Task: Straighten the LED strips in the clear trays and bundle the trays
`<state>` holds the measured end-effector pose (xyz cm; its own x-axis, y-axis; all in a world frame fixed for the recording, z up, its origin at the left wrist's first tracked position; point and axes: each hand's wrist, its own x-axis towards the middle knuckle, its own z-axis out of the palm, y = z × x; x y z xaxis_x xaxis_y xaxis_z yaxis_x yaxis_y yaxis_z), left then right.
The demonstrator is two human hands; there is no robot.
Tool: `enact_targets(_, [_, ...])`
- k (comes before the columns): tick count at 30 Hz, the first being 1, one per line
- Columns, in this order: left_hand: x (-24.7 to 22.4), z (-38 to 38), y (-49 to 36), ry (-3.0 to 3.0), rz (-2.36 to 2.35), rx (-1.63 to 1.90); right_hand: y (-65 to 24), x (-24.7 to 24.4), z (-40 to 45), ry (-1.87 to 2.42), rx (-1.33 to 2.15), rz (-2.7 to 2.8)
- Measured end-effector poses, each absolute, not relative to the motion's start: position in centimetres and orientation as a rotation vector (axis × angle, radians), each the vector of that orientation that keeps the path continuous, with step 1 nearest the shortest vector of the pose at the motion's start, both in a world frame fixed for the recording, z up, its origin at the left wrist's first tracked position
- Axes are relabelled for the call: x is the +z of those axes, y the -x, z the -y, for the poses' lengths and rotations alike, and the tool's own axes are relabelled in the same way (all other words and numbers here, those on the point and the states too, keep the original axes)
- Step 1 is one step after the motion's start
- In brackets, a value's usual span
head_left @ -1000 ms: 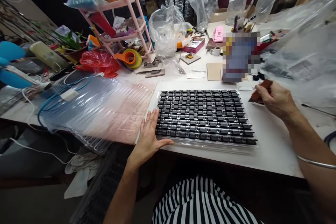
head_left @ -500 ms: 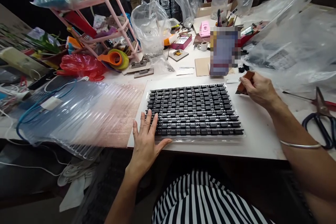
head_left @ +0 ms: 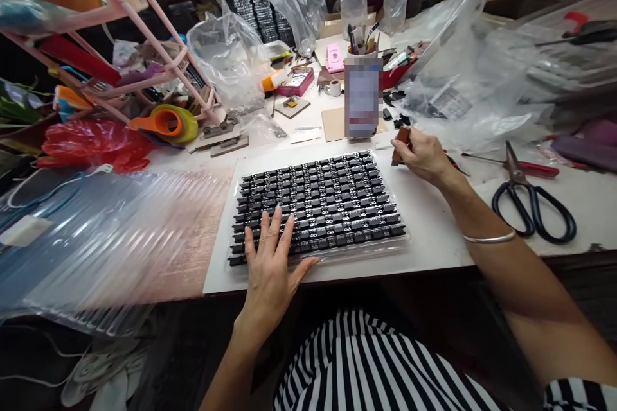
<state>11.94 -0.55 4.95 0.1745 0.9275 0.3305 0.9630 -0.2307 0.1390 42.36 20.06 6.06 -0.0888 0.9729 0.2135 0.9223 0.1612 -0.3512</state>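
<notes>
A clear plastic tray (head_left: 405, 239) packed with several rows of small black parts (head_left: 318, 202) lies on the white table (head_left: 434, 225) in front of me. My left hand (head_left: 272, 263) rests flat on the tray's near left corner, fingers spread over the black parts. My right hand (head_left: 419, 155) sits just beyond the tray's far right corner and grips a small brown block (head_left: 400, 141).
Black scissors (head_left: 530, 205) lie at the right. A stack of clear ribbed sheets (head_left: 110, 231) covers the table's left. A pink rack (head_left: 159, 58), orange tape dispenser (head_left: 166, 123), red bag (head_left: 91, 144) and several plastic bags (head_left: 463, 70) crowd the back.
My left hand has slid from the tray's left edge onto the black parts. The view has swung right, bringing the scissors fully into sight. My right hand still grips the brown block.
</notes>
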Motion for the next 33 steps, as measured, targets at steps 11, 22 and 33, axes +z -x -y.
enact_targets(11, [5.0, -0.3, -14.1, 2.421, 1.785, -0.469, -42.2, 6.3, -19.7, 1.734, 0.188, 2.066])
enact_targets(22, [4.7, -0.5, -13.8, 2.438, 1.721, -0.506, -41.8, 7.1, -19.3, 1.752, 0.238, 2.097])
enact_targets(33, [4.6, -0.6, -13.7, 2.461, 1.715, -0.518, -42.0, 6.7, -19.4, 1.670, 0.249, 2.119])
